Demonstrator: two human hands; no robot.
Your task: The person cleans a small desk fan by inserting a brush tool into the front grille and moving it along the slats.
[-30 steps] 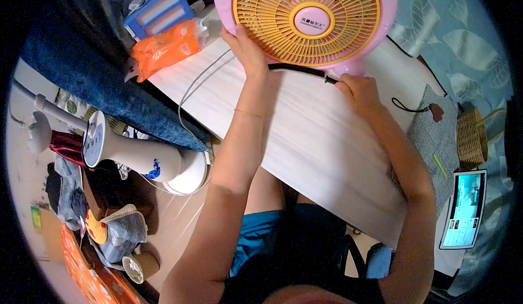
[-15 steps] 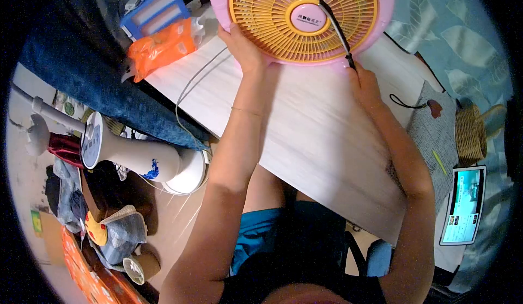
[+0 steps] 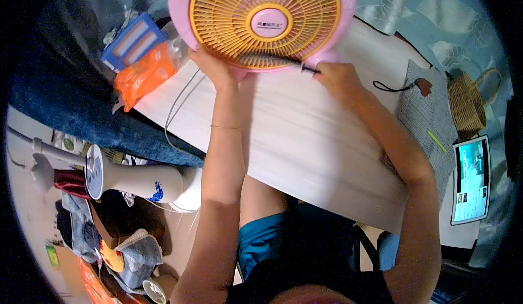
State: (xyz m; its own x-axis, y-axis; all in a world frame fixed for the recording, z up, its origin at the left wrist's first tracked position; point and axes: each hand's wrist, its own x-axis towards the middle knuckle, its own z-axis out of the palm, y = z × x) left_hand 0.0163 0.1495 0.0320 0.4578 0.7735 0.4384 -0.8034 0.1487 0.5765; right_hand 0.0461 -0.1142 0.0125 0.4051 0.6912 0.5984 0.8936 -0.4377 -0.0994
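Note:
A pink fan (image 3: 345, 10) with a yellow round grille (image 3: 267, 2) stands at the far end of the white table. My left hand (image 3: 217, 71) is closed on its lower left rim, the fingertips partly hidden behind the edge. In my right hand (image 3: 339, 80) is the handle of a slim black brush (image 3: 298, 64). Its long dark head, smeared by motion, lies across the lower part of the grille. The brush points left, nearly level.
An orange plastic packet (image 3: 144, 75) and a blue-framed box (image 3: 133, 41) lie at the table's left. At right are a grey cloth (image 3: 422, 116), a wicker basket (image 3: 466, 105) and a lit tablet (image 3: 471, 179). A white pedestal appliance (image 3: 141, 179) stands left of the table.
The brush has swung from steeply slanted over the grille's right side to nearly level along its bottom. The view has shifted, and the fan appears turned, its grille label now more level.

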